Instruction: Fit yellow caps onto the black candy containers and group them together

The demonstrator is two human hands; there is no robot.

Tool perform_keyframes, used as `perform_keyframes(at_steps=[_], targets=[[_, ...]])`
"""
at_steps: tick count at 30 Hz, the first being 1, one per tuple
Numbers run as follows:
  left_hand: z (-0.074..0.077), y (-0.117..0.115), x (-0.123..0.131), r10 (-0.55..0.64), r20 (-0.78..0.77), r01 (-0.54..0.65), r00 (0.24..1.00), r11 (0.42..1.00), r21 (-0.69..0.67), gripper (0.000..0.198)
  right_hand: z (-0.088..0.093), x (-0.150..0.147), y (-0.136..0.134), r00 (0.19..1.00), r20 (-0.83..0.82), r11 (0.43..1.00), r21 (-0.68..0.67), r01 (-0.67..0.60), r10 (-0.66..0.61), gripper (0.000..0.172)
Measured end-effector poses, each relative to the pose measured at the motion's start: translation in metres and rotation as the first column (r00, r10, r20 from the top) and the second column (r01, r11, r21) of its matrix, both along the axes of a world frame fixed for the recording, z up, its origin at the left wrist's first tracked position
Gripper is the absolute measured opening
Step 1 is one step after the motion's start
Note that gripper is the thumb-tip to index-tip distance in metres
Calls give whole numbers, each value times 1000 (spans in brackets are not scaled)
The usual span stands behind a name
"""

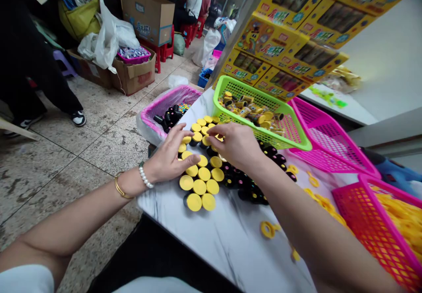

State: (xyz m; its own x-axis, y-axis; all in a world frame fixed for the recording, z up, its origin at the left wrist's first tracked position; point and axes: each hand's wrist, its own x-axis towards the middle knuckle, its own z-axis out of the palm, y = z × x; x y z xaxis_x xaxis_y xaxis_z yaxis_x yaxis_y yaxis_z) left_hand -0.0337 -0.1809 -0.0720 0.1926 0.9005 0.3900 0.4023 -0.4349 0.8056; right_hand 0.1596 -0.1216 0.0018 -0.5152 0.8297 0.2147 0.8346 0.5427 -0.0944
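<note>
On the table's corner stands a cluster of small black containers with round yellow caps (199, 187). My left hand (169, 154) rests along the cluster's left side, thumb and fingers apart, its fingertips at the caps. A pearl bracelet and a gold bangle are on that wrist. Over the cluster's far part, my right hand (235, 145) has its thumb and fingers pinched together among the caps. Whatever lies between those fingertips is hidden. Black pieces with small coloured dots (245, 183) lie under and beside my right forearm.
A green basket (301, 145) of yellow-and-black pieces stands behind my hands. Pink baskets (369, 205) stand at the right, one full of yellow rings. A pink bin (148, 110) sits beyond the table's left edge. Yellow boxes (263, 42) are stacked behind. A person stands at far left.
</note>
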Motion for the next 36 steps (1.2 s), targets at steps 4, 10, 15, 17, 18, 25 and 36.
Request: perform_keyframes(at_steps=[4,10,15,17,18,25,36], targets=[[-1,2,0,62,147,-48,987,994,-101,71,2,23,-76,964,-263,974,227,29,33,23],[0,11,12,68,232,-3,970,963,-271,75,-46,35,-168,889,-345,936,-286,207,-301,36],[0,33,22,110,248,-36,963,958,-284,75,-62,19,-156,825,-342,850,-446,279,-450,40],[-2,43,23,96,293,-4,951,954,-299,74,-61,12,-150,814,-374,861,-429,272,-444,39],[-3,47,23,86,322,17,943,952,-305,73,-61,9,-149,812,-393,870,-418,261,-432,39],[0,45,16,79,505,136,859,917,-376,83,-71,-11,-143,809,-473,929,-288,232,-349,37],[12,-16,18,179,549,74,816,910,-407,76,-75,-7,-168,702,-555,883,-403,241,-446,51]])
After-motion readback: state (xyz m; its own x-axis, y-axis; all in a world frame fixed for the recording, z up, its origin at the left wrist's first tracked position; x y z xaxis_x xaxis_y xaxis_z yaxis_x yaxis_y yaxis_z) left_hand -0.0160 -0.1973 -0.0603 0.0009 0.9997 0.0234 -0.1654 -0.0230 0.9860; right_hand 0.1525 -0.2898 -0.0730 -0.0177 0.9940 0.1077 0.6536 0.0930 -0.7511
